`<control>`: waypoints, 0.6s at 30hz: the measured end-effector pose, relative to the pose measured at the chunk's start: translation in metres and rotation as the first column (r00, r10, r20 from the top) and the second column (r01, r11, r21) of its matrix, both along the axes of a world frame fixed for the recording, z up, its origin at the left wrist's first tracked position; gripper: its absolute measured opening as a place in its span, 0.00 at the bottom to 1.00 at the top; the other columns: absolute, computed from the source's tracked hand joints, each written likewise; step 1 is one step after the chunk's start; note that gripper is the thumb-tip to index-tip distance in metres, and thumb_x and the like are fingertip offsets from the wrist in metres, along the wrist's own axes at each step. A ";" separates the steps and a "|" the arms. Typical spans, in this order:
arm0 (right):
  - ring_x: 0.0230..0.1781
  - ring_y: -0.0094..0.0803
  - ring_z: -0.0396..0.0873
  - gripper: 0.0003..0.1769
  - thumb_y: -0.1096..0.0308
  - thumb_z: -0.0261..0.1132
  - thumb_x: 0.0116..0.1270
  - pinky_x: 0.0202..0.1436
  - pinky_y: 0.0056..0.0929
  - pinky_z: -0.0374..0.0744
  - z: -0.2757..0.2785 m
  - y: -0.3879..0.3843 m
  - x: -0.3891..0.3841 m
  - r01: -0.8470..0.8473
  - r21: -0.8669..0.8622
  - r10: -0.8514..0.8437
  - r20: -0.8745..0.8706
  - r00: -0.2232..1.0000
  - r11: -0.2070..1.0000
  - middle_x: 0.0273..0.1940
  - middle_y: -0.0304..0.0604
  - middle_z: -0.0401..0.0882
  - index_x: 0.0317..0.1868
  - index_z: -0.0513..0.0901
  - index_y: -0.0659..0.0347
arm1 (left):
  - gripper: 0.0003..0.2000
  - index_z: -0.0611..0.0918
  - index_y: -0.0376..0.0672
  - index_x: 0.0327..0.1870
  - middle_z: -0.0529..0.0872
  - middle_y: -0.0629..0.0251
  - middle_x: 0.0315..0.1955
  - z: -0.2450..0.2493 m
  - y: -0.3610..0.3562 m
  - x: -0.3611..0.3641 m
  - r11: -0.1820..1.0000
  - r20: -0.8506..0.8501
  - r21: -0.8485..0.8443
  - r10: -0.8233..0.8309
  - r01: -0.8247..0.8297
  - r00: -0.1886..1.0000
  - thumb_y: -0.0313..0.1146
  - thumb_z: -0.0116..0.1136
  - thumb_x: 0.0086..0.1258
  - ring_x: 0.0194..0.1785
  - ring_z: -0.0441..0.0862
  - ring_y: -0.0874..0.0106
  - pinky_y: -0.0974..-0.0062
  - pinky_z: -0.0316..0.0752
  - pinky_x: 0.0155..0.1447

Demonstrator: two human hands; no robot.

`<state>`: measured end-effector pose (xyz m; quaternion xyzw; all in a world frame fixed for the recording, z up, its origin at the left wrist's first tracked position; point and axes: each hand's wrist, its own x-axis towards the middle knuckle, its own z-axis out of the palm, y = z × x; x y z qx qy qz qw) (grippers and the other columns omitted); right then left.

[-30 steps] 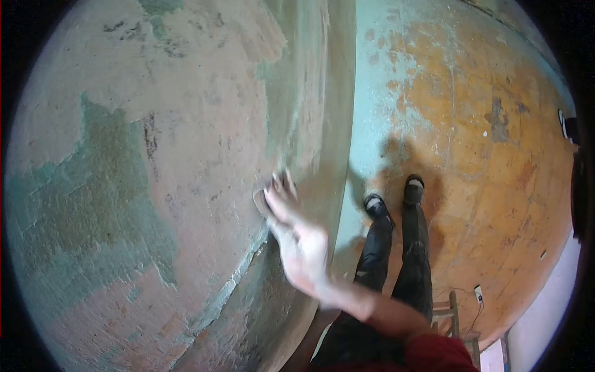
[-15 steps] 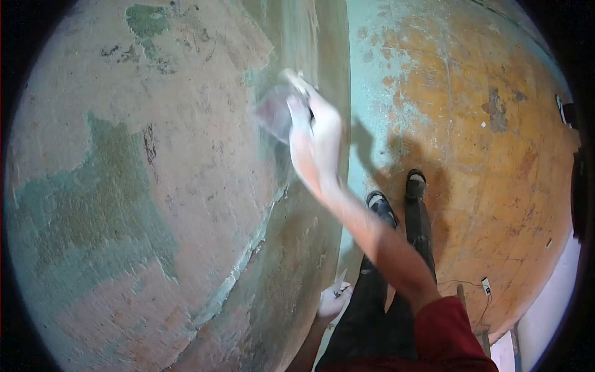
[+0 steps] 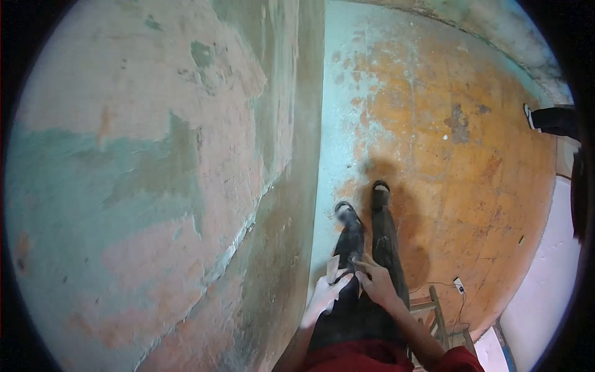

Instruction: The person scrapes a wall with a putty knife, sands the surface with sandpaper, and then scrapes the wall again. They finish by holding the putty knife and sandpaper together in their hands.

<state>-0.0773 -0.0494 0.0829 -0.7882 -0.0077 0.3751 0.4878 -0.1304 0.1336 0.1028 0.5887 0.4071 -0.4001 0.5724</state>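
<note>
My left hand is closed round a putty knife, its pale flat blade pointing up past my fingers. Close beside it, my right hand has its fingers bent together over my dark trouser leg. The broad putty knife in my right hand is mostly hidden by the fingers and seems turned edge-on. Both hands are low in front of my body, away from the wall. On the left, the wall bears patches of pinkish plaster, green paint and a smoother brownish-green strip.
A jagged crack runs diagonally down the wall. The worn orange floor has a turquoise border along the wall. A wooden stool-like frame and a white power socket with cable stand near my right side. Another person's foot shows at far right.
My right hand has come down from the wall to my lap, beside my left hand. The left hand has risen slightly. The whole view has shifted, bringing more floor into sight.
</note>
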 end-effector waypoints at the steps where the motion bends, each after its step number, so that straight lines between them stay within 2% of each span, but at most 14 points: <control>1: 0.62 0.53 0.79 0.20 0.72 0.62 0.68 0.63 0.37 0.76 0.011 -0.003 -0.006 0.093 -0.008 -0.093 -0.030 0.995 0.996 0.64 0.67 0.74 0.61 0.81 0.65 | 0.22 0.83 0.43 0.62 0.84 0.73 0.27 0.001 -0.009 0.001 0.997 0.045 -0.078 -0.001 0.004 0.999 0.45 0.63 0.73 0.20 0.70 0.84 0.80 0.64 0.24; 2: 0.57 0.48 0.83 0.20 0.73 0.62 0.69 0.59 0.33 0.79 0.019 -0.004 -0.006 0.184 -0.017 -0.184 -0.058 0.981 0.983 0.66 0.68 0.72 0.60 0.81 0.68 | 0.22 0.82 0.43 0.63 0.84 0.72 0.28 0.002 -0.015 0.005 0.988 0.090 -0.154 0.002 0.012 0.996 0.45 0.63 0.73 0.21 0.71 0.84 0.80 0.65 0.25; 3: 0.60 0.51 0.82 0.20 0.69 0.61 0.69 0.62 0.36 0.77 0.035 -0.001 0.003 0.339 -0.029 -0.340 -0.140 0.930 0.940 0.65 0.68 0.73 0.59 0.81 0.69 | 0.25 0.79 0.42 0.67 0.87 0.69 0.33 0.006 -0.014 0.008 0.971 0.119 -0.225 -0.053 0.079 0.991 0.39 0.64 0.70 0.28 0.79 0.79 0.78 0.74 0.33; 4: 0.60 0.51 0.82 0.20 0.69 0.61 0.69 0.62 0.36 0.77 0.043 -0.005 0.006 0.338 -0.022 -0.338 -0.118 0.934 0.941 0.65 0.68 0.73 0.59 0.81 0.69 | 0.25 0.79 0.42 0.67 0.87 0.69 0.33 0.006 -0.023 0.006 0.971 0.142 -0.225 -0.051 0.082 0.989 0.39 0.64 0.70 0.28 0.79 0.79 0.78 0.74 0.33; 6: 0.64 0.53 0.78 0.20 0.65 0.61 0.69 0.65 0.39 0.75 0.055 -0.010 0.009 0.282 -0.135 -0.303 -0.175 0.937 0.950 0.62 0.68 0.76 0.57 0.83 0.68 | 0.27 0.77 0.41 0.67 0.89 0.63 0.38 0.008 -0.042 0.000 0.988 0.486 -0.140 0.014 0.062 0.874 0.34 0.66 0.65 0.39 0.85 0.71 0.71 0.79 0.46; 7: 0.67 0.54 0.75 0.20 0.62 0.61 0.70 0.66 0.41 0.74 0.051 -0.009 0.001 0.303 -0.098 -0.307 -0.036 0.951 0.948 0.59 0.69 0.77 0.55 0.84 0.66 | 0.25 0.78 0.40 0.61 0.90 0.59 0.41 0.026 -0.043 0.010 0.981 0.484 0.076 -0.195 0.181 0.853 0.33 0.69 0.61 0.47 0.87 0.65 0.67 0.79 0.56; 8: 0.67 0.54 0.75 0.20 0.62 0.61 0.70 0.66 0.41 0.74 0.052 -0.013 -0.006 0.301 -0.090 -0.303 -0.011 0.953 0.950 0.59 0.69 0.77 0.55 0.84 0.66 | 0.25 0.78 0.40 0.61 0.90 0.59 0.41 0.040 -0.046 0.016 0.981 0.507 0.081 -0.191 0.174 0.841 0.33 0.69 0.61 0.47 0.87 0.65 0.67 0.79 0.56; 10: 0.60 0.54 0.80 0.19 0.65 0.59 0.71 0.63 0.39 0.76 0.072 -0.014 0.008 0.165 -0.114 -0.163 0.025 0.986 0.980 0.55 0.66 0.80 0.59 0.82 0.63 | 0.22 0.79 0.40 0.54 0.89 0.54 0.41 0.062 -0.053 0.033 0.960 0.388 0.196 -0.262 0.198 0.884 0.36 0.70 0.59 0.46 0.88 0.61 0.66 0.79 0.53; 11: 0.67 0.56 0.73 0.20 0.60 0.61 0.70 0.66 0.42 0.74 0.087 -0.015 0.022 0.141 -0.091 -0.153 -0.149 0.977 0.986 0.62 0.71 0.73 0.57 0.84 0.63 | 0.20 0.81 0.39 0.49 0.89 0.53 0.41 0.069 -0.057 0.040 0.952 0.373 0.243 -0.270 0.188 0.887 0.37 0.70 0.58 0.47 0.88 0.59 0.65 0.80 0.52; 12: 0.67 0.56 0.73 0.20 0.60 0.61 0.70 0.66 0.42 0.74 0.094 -0.015 0.027 0.134 -0.088 -0.145 -0.120 0.982 0.987 0.62 0.71 0.73 0.57 0.84 0.63 | 0.20 0.81 0.39 0.49 0.89 0.53 0.41 0.073 -0.058 0.047 0.954 0.399 0.247 -0.262 0.172 0.878 0.37 0.70 0.58 0.47 0.88 0.59 0.65 0.80 0.52; 14: 0.67 0.58 0.73 0.21 0.60 0.61 0.71 0.66 0.43 0.74 0.113 -0.027 0.046 0.124 -0.163 -0.097 0.166 0.981 0.979 0.63 0.72 0.72 0.60 0.83 0.61 | 0.18 0.82 0.37 0.46 0.89 0.51 0.39 0.079 -0.064 0.068 0.964 0.430 0.243 -0.206 0.106 0.879 0.38 0.68 0.59 0.45 0.88 0.57 0.64 0.80 0.51; 15: 0.66 0.61 0.72 0.22 0.61 0.60 0.71 0.66 0.43 0.74 0.131 -0.033 0.059 0.114 -0.130 -0.091 0.174 0.980 0.985 0.64 0.74 0.69 0.62 0.81 0.62 | 0.17 0.84 0.35 0.45 0.89 0.53 0.36 0.061 -0.067 0.067 0.973 0.571 0.229 -0.113 -0.025 0.813 0.38 0.67 0.59 0.40 0.88 0.62 0.65 0.80 0.47; 16: 0.66 0.61 0.72 0.22 0.61 0.60 0.71 0.66 0.43 0.74 0.142 -0.042 0.071 0.106 -0.132 -0.079 0.197 0.977 0.986 0.64 0.74 0.69 0.62 0.81 0.62 | 0.17 0.85 0.36 0.46 0.89 0.56 0.32 0.066 -0.066 0.078 0.987 0.544 0.152 -0.047 -0.044 0.838 0.36 0.66 0.59 0.34 0.88 0.67 0.67 0.80 0.42; 18: 0.63 0.64 0.74 0.21 0.63 0.59 0.70 0.67 0.45 0.74 0.158 -0.058 0.092 0.106 -0.112 -0.046 0.442 0.896 0.988 0.66 0.76 0.66 0.60 0.82 0.63 | 0.17 0.86 0.36 0.47 0.89 0.59 0.30 0.079 -0.062 0.104 0.991 0.525 0.123 -0.026 -0.045 0.851 0.35 0.65 0.59 0.31 0.86 0.72 0.69 0.80 0.39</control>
